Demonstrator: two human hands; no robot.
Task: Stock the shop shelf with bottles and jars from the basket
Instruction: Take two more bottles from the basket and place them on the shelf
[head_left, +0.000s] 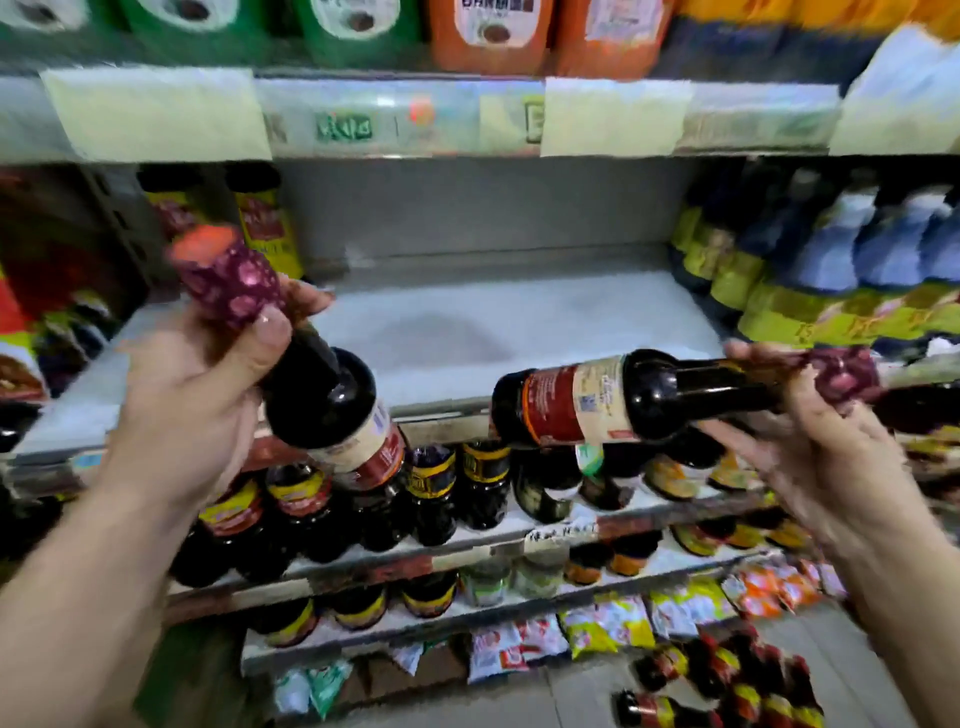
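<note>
Grey metal shelf (519, 312) fills frame centre. Centre left: left hand (197, 395), fingers curled round neck of glossy dark bottle (332, 410). Centre right: right hand (831, 447) fingers grip second bottle (654, 395), horizontal. Red-cream labels (587, 402) unreadable.

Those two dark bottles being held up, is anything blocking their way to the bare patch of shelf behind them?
Nothing visible. The left bottle, gripped by the left hand, and the right bottle, gripped by the right hand, face bare shelf; stocked bottles stand only at its sides.
</note>
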